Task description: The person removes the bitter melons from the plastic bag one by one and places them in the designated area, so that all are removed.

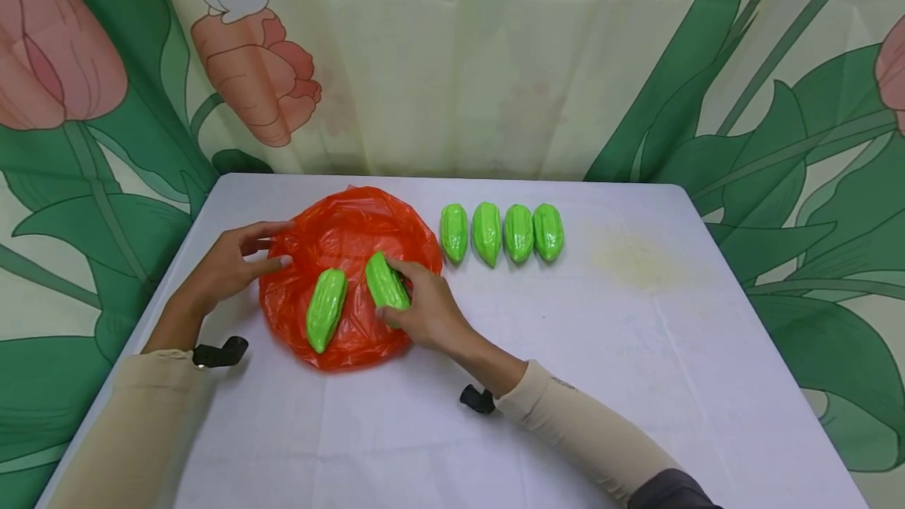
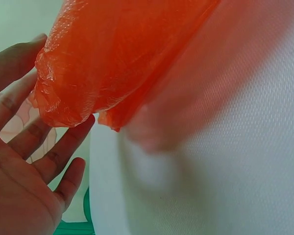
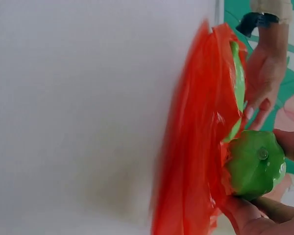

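A red plastic bag (image 1: 339,230) lies spread on the white table, its crinkled rim bunched up all round. My right hand (image 1: 431,309) grips a bright green ridged vegetable (image 1: 385,281), which looks like a bitter melon, over the bag's right part. In the right wrist view, thumb and fingers hold that vegetable (image 3: 257,164) with its stem end facing the camera. Another such vegetable (image 1: 327,310) rests on the bag to the left. At the bag's left rim, my left hand (image 1: 229,261) touches the plastic; the left wrist view shows its fingers (image 2: 56,159) extended against the red film (image 2: 112,58).
Several more green vegetables (image 1: 486,234) stand in a row right of the bag, near the back of the white table (image 1: 566,368). A faint yellowish stain (image 1: 639,261) marks the cloth further right. Behind hangs a printed curtain (image 1: 452,61).
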Demonstrator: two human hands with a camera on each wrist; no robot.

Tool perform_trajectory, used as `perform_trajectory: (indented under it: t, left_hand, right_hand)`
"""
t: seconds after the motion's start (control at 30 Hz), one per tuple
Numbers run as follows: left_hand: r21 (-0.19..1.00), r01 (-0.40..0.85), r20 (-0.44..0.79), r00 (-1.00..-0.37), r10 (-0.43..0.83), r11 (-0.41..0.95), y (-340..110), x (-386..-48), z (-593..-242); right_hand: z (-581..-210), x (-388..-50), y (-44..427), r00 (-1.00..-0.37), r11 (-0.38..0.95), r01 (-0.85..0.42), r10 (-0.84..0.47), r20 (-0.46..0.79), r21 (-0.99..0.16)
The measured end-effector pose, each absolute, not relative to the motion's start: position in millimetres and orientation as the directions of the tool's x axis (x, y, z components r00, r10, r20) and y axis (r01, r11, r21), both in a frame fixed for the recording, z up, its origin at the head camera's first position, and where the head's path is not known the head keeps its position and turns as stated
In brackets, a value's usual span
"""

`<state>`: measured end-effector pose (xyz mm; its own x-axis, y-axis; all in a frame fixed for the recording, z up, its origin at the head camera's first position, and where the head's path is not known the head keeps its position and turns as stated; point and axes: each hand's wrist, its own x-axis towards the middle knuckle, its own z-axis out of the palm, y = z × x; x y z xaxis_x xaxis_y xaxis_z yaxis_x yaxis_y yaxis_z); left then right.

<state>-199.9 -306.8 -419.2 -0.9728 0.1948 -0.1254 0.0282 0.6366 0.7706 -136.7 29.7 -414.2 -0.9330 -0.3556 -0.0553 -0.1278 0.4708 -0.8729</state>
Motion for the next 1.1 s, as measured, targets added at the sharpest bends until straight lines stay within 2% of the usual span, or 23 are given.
perform_trajectory:
  t: [0.6,1.1]
  left_hand:
    - [0.775,0.042,-0.111,-0.973,0.202,0.631,-308,-201,-421]
    - [0.778,0.034,-0.131,-0.968,0.215,0.628,-304,-202,-421]
  right_hand:
    - [-405,-161,71,-0.976,0.394,-0.068,-0.216,-0.02,-0.917]
    - [-388,-180,117,-0.997,0.412,0.001,-0.066,-0.031,-0.911]
